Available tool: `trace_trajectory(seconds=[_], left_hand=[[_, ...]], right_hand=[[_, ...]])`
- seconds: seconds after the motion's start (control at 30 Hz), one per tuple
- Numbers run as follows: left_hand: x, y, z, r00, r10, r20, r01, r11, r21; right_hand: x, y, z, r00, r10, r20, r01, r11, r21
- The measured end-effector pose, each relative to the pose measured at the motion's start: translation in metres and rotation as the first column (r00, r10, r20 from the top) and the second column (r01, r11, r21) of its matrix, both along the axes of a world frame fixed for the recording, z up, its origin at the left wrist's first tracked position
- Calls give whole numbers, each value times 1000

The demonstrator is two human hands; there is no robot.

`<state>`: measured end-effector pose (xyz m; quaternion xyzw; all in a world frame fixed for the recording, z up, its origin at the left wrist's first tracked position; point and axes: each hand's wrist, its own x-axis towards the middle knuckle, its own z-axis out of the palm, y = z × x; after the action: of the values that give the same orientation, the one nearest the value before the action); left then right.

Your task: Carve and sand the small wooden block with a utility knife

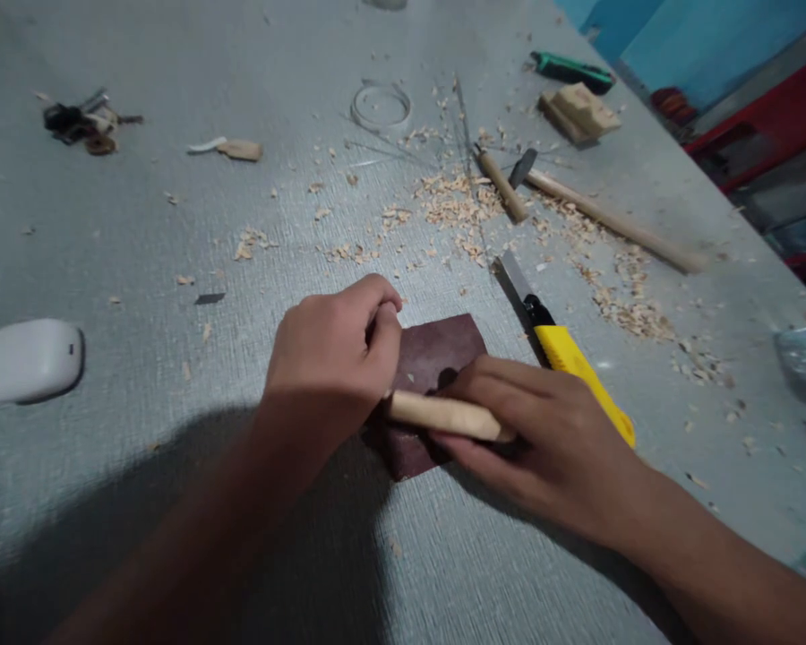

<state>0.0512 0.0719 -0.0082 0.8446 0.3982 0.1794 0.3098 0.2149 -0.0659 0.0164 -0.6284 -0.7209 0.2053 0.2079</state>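
A dark reddish-brown sheet [440, 349] lies flat on the grey table, under both hands. My right hand [530, 425] is closed round the right end of a short, pale wooden piece [443, 415] held above the sheet. My left hand [339, 345] is at the sheet's left side, its fingers curled and its wrist beside the wood's left end; what its fingers hold, if anything, is hidden. Just beyond my right hand lies a yellow utility knife [581, 372] with its blade out, pointing away to the upper left.
Wood shavings [453, 204] surround a hammer [611, 219] and a wooden-handled tool [501, 184]. Farther back are a wire coil [381, 106], carved wood blocks [581, 112] and a green cutter [573, 72]. A white case [32, 360] lies left, a small carved piece [240, 150] upper left.
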Motion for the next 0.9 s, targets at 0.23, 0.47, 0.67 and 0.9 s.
trace_trajectory(seconds=[0.23,0.47,0.67,0.9], left_hand=[[0,0,0,1000,8,10,-8,1000,2],[1,1,-1,1000,8,26,-9,1000,21],[0,0,-2,999,13,48,-14,1000,22],[1,1,-2,999,7,52,-8,999,31]], right_hand=[[3,1,-1,1000,21,-5,-21,1000,19],[2,0,-2,982,-170,87,164,984,73],[1,-1,-3,998,47,-37,-46,999,7],[2,0,-1,991,-113,71,109,992,63]])
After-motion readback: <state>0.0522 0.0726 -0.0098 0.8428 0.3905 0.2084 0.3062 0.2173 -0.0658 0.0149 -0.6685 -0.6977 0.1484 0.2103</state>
